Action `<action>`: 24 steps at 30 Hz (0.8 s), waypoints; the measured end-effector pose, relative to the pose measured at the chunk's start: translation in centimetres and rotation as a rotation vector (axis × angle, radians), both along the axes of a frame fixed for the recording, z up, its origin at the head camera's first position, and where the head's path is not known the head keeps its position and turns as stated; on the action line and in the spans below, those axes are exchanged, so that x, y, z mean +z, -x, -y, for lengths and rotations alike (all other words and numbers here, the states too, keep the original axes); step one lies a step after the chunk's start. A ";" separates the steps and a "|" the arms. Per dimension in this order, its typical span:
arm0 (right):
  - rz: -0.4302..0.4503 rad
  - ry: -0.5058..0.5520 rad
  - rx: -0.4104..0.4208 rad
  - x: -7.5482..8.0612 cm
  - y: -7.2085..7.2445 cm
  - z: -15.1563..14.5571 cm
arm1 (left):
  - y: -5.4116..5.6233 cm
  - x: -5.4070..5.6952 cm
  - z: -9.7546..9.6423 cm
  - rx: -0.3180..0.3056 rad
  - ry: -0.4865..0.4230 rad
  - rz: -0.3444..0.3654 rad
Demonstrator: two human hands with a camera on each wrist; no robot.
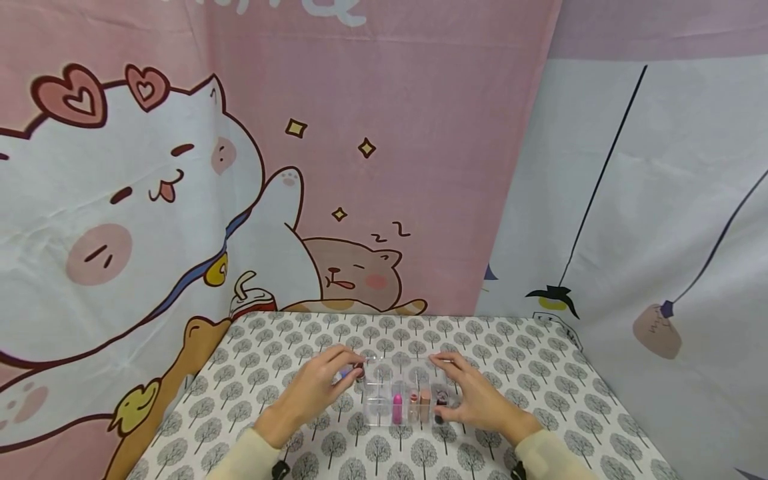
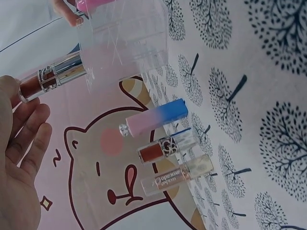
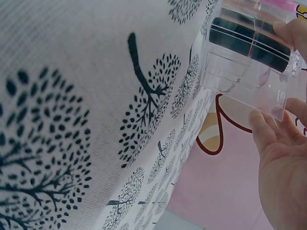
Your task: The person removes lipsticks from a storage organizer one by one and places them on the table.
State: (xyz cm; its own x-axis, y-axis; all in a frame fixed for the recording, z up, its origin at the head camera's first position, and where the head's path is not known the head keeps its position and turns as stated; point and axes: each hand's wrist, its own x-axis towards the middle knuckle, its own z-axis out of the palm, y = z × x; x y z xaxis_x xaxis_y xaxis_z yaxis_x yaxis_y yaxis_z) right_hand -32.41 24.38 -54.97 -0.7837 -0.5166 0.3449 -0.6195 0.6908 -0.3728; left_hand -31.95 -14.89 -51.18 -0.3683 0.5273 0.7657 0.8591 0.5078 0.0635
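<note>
A clear plastic organizer box [image 1: 378, 421] with compartments stands on the table. Inside are a bright pink lipstick tube [image 1: 397, 408], two pinkish-brown tubes [image 1: 425, 405] and, at the right end, a black tube [image 3: 249, 43]. My left hand [image 1: 317, 385] is at the box's left side. It pinches a lip gloss tube [image 2: 53, 76] with a silvery cap and reddish-brown body; in the left wrist view the cap end overlaps the box wall, and contact is unclear. My right hand [image 1: 477, 398] holds the box's right end, thumb at the front and fingers at the back.
Beyond the left hand, a pink-to-blue lipstick [image 2: 156, 117], another lip gloss [image 2: 165, 146] and a clear tube with lettering [image 2: 177, 175] stand in a row. A tree-print cloth [image 1: 336, 445] covers the table. Cartoon-printed curtains [image 1: 420, 167] hang behind.
</note>
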 end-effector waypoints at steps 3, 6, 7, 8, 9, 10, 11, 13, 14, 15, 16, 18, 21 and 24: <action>0.007 0.004 -0.002 0.0 0.0 0.0 | 0.0 0.0 0.4 0.005 -0.006 -0.009; 0.004 0.005 -0.001 -0.1 0.0 -0.1 | 0.0 0.0 0.7 0.023 -0.009 0.008; 0.002 0.006 -0.003 -0.1 0.0 -0.1 | 0.0 0.1 0.8 0.029 -0.010 0.011; -0.001 0.003 -0.004 -0.1 0.0 -0.1 | -0.1 0.1 1.0 0.031 -0.015 0.017; -0.004 0.002 -0.004 -0.1 0.0 -0.1 | -0.1 0.1 1.1 0.032 -0.019 0.021; -0.008 0.001 -0.004 -0.1 0.0 -0.1 | -0.1 0.1 1.3 0.037 -0.022 0.023; -0.007 0.001 -0.006 -0.1 0.0 -0.1 | -0.1 0.0 1.4 0.039 -0.025 0.019; -0.014 -0.002 -0.006 -0.1 0.0 -0.1 | 0.0 -0.1 1.8 0.043 -0.026 0.016; -0.016 -0.003 -0.005 -0.1 0.0 0.0 | 0.0 -0.3 1.9 0.050 -0.024 0.024; -0.016 -0.003 -0.004 0.0 0.0 0.0 | 0.1 -0.4 2.1 0.054 -0.021 0.021; -0.013 -0.002 -0.005 0.0 0.0 0.0 | 0.1 -0.6 2.3 0.059 -0.019 0.021; -0.003 -0.004 -0.010 0.0 -0.1 0.1 | 0.2 -0.9 2.6 0.064 -0.019 0.036; 0.000 0.008 -0.009 -0.1 -0.1 0.1 | 0.3 -1.3 3.0 0.058 -0.030 0.050; -0.034 0.050 0.020 -0.6 0.2 -0.2 | 0.4 -1.5 3.4 0.063 -0.038 0.060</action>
